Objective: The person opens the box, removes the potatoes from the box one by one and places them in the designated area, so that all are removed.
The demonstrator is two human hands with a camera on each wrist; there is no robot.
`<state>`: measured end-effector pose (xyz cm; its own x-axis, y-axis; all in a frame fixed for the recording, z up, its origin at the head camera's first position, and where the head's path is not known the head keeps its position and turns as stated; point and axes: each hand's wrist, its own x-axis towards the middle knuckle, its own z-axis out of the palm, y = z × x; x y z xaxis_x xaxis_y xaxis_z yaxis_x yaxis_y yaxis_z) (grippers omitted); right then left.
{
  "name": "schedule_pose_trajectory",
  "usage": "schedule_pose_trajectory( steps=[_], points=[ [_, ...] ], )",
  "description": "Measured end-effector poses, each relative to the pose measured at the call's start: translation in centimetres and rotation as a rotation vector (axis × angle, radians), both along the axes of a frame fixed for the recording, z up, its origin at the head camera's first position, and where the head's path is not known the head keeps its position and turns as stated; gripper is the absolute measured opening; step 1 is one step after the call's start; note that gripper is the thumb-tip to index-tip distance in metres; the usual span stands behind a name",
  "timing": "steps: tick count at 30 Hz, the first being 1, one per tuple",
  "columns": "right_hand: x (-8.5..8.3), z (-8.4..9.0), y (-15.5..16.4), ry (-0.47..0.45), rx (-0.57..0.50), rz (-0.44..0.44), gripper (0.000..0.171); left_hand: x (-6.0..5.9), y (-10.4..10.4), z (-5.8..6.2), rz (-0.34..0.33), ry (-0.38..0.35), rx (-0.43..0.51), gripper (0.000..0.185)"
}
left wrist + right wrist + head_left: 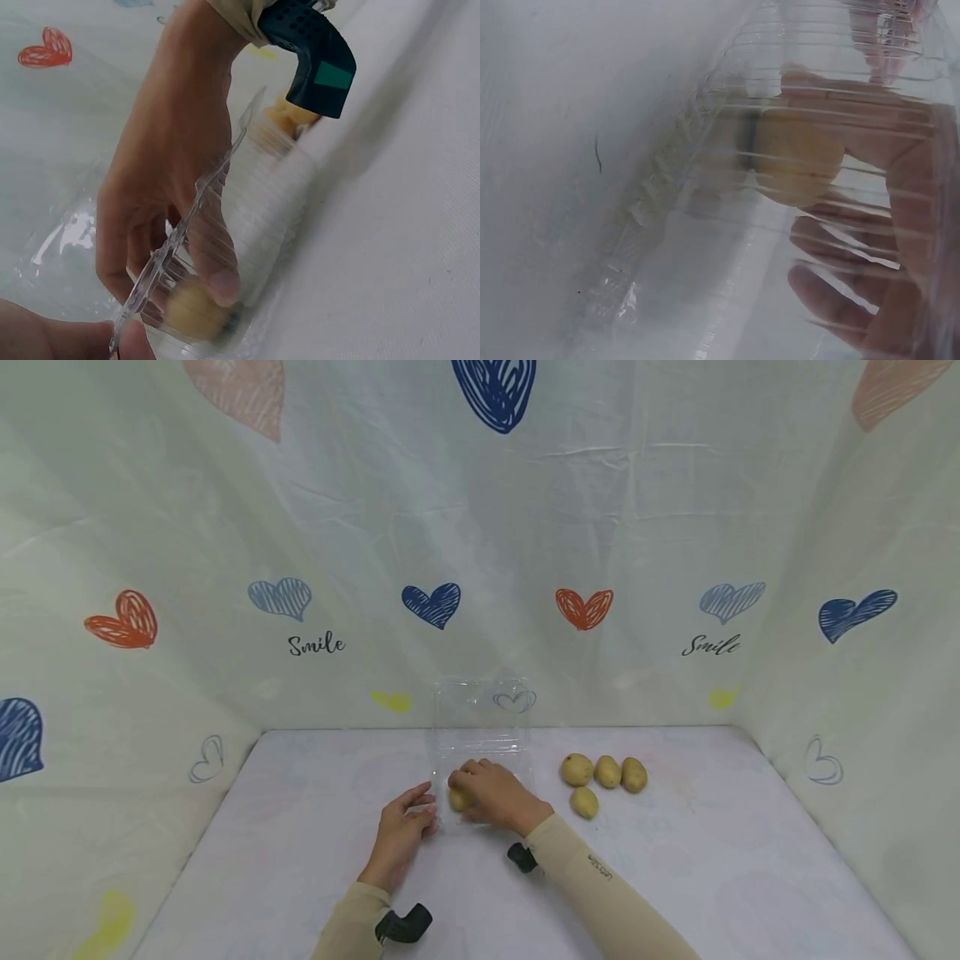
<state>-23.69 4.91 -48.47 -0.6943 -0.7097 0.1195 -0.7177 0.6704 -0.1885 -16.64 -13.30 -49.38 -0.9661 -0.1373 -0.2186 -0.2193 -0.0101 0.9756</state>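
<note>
A clear plastic clamshell container (480, 745) stands open at the back middle of the table, its lid leaning up behind it. My right hand (491, 793) reaches into its tray and grips a small yellow potato (458, 799) low inside. The left wrist view shows that potato (196, 309) under the curled right fingers (214, 262), behind the ribbed rim (196, 196). Through the ribbed wall the right wrist view shows the potato (795, 161) too. My left hand (405, 827) pinches the container's near left edge, fingertips (135, 339) at the rim.
Several more potatoes (603, 774) lie loose on the white cloth just right of the container. Heart-printed fabric walls (150, 627) close in the left, back and right sides. A black wrist camera (315, 52) sits on the right forearm.
</note>
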Motion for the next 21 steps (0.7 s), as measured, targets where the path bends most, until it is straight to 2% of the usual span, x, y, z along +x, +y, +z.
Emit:
schedule_pose_trajectory(
  steps=[11, 16, 21],
  points=[
    [-0.21, -0.21, -0.73, 0.007, 0.036, -0.024, 0.045, 0.02, 0.15, 0.02, 0.013, 0.000, -0.008, 0.048],
    [-0.05, 0.07, -0.62, 0.057, 0.037, -0.005, 0.043, 0.00, 0.26, -0.07, 0.021, -0.011, -0.025, 0.046],
    [-0.10, 0.23, -0.05, 0.151, 0.043, 0.044, 0.036, -0.06, 0.28, -0.16, 0.018, -0.015, -0.037, 0.046]
  ],
)
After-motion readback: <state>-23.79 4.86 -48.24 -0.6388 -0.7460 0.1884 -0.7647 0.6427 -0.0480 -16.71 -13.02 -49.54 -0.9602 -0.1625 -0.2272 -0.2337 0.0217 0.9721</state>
